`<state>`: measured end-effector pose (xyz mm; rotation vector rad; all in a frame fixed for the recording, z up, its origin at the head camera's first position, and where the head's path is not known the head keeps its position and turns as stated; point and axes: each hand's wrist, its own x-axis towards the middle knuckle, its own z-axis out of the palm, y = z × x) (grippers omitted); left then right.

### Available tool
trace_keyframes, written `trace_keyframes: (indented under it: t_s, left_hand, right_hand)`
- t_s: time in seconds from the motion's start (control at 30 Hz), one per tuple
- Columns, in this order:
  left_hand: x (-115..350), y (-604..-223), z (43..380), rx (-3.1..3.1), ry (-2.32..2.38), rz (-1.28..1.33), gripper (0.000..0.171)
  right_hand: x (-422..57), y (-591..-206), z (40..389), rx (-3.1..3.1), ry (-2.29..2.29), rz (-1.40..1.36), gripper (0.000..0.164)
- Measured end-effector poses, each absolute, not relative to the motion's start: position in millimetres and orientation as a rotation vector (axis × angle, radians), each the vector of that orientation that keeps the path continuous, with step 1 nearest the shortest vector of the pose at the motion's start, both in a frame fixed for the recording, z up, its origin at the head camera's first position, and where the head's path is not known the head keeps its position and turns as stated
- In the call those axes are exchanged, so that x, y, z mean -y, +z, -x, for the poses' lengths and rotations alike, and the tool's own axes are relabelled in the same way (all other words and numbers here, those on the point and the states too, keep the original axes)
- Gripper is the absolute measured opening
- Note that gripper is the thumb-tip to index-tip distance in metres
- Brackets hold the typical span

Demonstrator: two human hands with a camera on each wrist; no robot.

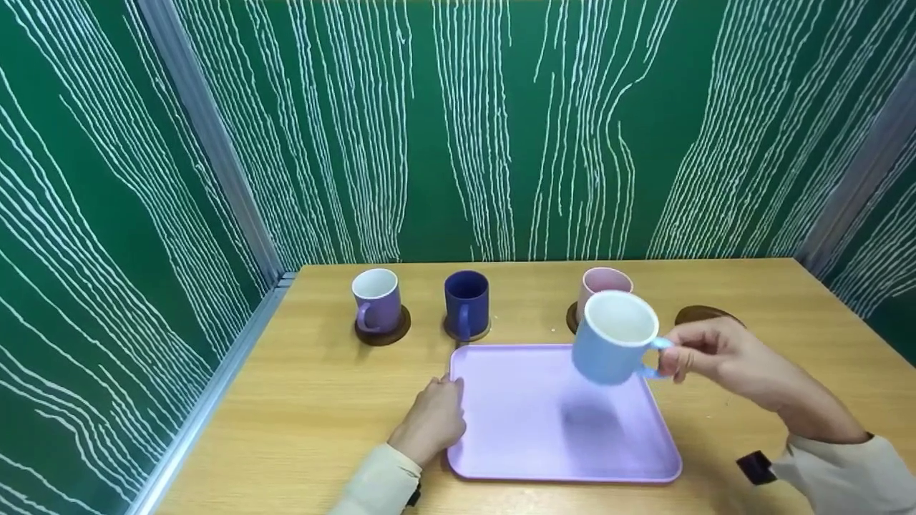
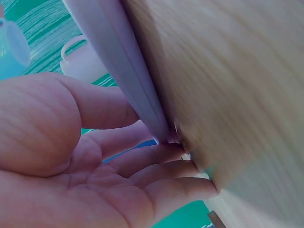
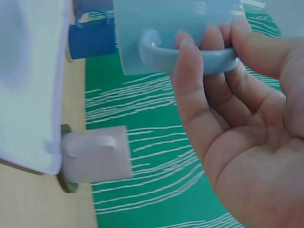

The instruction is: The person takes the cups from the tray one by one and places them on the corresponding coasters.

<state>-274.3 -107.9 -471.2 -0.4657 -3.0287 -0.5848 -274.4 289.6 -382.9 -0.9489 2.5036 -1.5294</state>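
Note:
A light blue mug (image 1: 615,343) with a white inside hangs in the air over the right part of a lilac tray (image 1: 515,408), its shadow falling on the tray. My right hand (image 1: 723,361) grips it by the handle, fingers curled through the loop in the right wrist view (image 3: 237,109). At the tray's left edge, my left hand (image 1: 433,415) pinches the rim. The left wrist view shows the thumb on one side of the tray rim (image 2: 128,71) and fingers on the other, some fingertips against the wooden table.
Behind the tray stand a purple mug (image 1: 378,304), a dark blue mug (image 1: 467,304) and a pink mug (image 1: 597,280), each on a round coaster. A brown coaster (image 1: 705,313) lies beyond my right hand. Green walls with white lines (image 1: 458,129) enclose the table (image 1: 322,400).

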Motion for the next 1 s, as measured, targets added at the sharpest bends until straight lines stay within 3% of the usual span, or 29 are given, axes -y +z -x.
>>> trace_keyframes:
  t_s: [0.17,0.43,1.0]
  left_hand:
    - [109,-472,274,2.989,-0.543,0.491,0.031]
    - [109,-473,274,3.007,-0.552,0.486,0.04]
    - [108,-472,274,3.014,-0.579,0.483,0.044]
  right_hand:
    - [-286,-368,272,-2.694,-1.542,0.729,0.016]
    - [-287,-349,268,-2.797,-1.625,0.354,0.034]
    - [-312,-358,281,-2.976,-1.729,0.048,0.035]
